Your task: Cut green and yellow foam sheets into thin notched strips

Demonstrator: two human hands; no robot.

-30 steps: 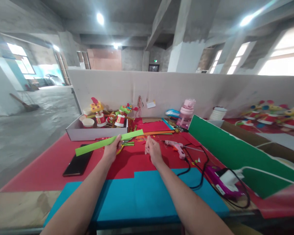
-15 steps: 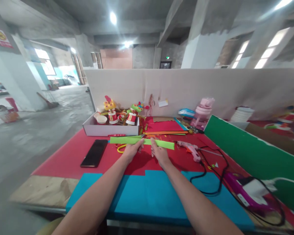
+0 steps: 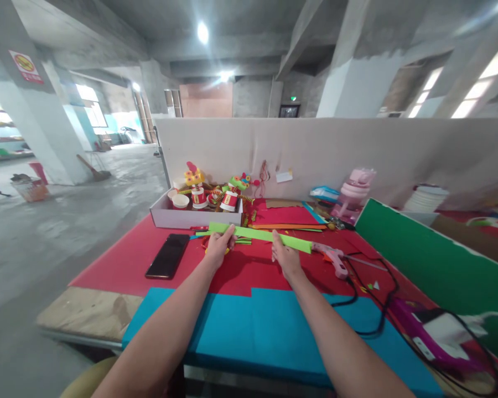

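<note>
A flat bright-green paper strip (image 3: pixel 255 234) stretches between my two hands above the red table covering, its right end tilted lower. My left hand (image 3: pixel 221 243) pinches it left of the middle, thumb on top. Farther right, my right hand (image 3: pixel 285 255) grips the strip with its thumb on the front face and fingers curled behind. Below the left hand lie yellow-handled scissors, mostly hidden, and some thin green strips (image 3: pixel 244 241). A pink glue gun (image 3: pixel 335 260) rests just past the strip's right end.
To the left lies a black phone (image 3: pixel 168 256). Behind it stands a white box (image 3: pixel 195 219) of paper cups and paper figures. A green board (image 3: pixel 431 254) edges the right side, near a purple power strip (image 3: pixel 427 337) and black cables. Blue sheets (image 3: pixel 249 331) cover the front edge.
My hands have moved apart along the green strip, which is now more tilted, its left end higher. The whole view has shifted slightly to the left.
</note>
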